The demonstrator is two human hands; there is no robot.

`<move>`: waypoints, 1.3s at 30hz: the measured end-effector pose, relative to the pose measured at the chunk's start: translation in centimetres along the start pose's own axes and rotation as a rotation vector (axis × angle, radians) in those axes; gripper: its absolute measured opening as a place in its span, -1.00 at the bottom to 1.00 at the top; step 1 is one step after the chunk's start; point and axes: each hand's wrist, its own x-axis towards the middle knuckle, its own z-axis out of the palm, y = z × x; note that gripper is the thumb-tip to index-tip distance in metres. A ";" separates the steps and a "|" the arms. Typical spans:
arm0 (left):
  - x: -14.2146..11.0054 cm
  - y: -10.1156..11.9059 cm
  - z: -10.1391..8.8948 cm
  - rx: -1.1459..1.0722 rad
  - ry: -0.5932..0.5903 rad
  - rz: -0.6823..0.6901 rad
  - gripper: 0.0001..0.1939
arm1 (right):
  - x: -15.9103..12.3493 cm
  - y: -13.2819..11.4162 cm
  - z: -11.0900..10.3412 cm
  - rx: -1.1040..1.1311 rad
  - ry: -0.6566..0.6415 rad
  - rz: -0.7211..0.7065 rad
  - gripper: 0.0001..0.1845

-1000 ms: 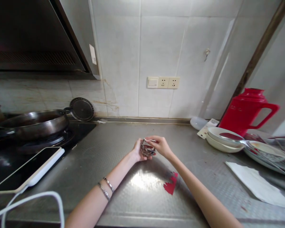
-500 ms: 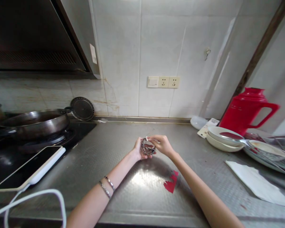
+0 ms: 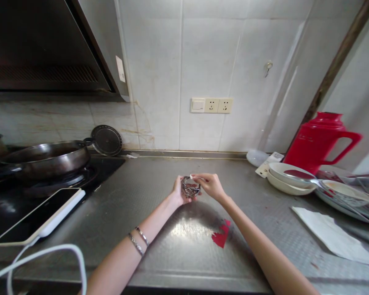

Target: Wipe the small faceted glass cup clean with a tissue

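Over the middle of the steel counter (image 3: 147, 192), my left hand (image 3: 178, 192) cups a small shiny metal object (image 3: 190, 189) that looks like a bundle of silver rings or bracelets. My right hand (image 3: 211, 185) is closed in a pinch on a small white bit at the top of that object. Both hands touch it and hold it just above the counter. Two silver bracelets (image 3: 138, 241) sit on my left wrist. A red scrap (image 3: 220, 237) lies on the counter below my right forearm.
A dark frying pan (image 3: 46, 157) sits on the stove at left, with a phone (image 3: 39, 215) and white cable (image 3: 43, 258) in front of it. At right stand a red thermos jug (image 3: 320, 141), stacked white bowls (image 3: 290, 182), plates and a white paper sheet (image 3: 332, 237).
Both hands with the metal object have shifted slightly up and away from me. The right fingers stay pinched at its top.
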 end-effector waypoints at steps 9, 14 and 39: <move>1.0 0.5 -1.4 -0.087 0.010 0.102 -0.48 | -0.1 0.5 0.0 -0.048 -0.010 -0.155 -0.81; 0.7 0.6 -1.0 -0.122 0.030 0.114 -0.48 | -0.3 0.6 0.1 -0.070 -0.012 -0.190 -0.80; 0.4 0.5 -0.5 -0.486 0.172 0.260 -0.60 | -2.3 -2.1 1.4 -0.101 0.109 -0.377 -0.75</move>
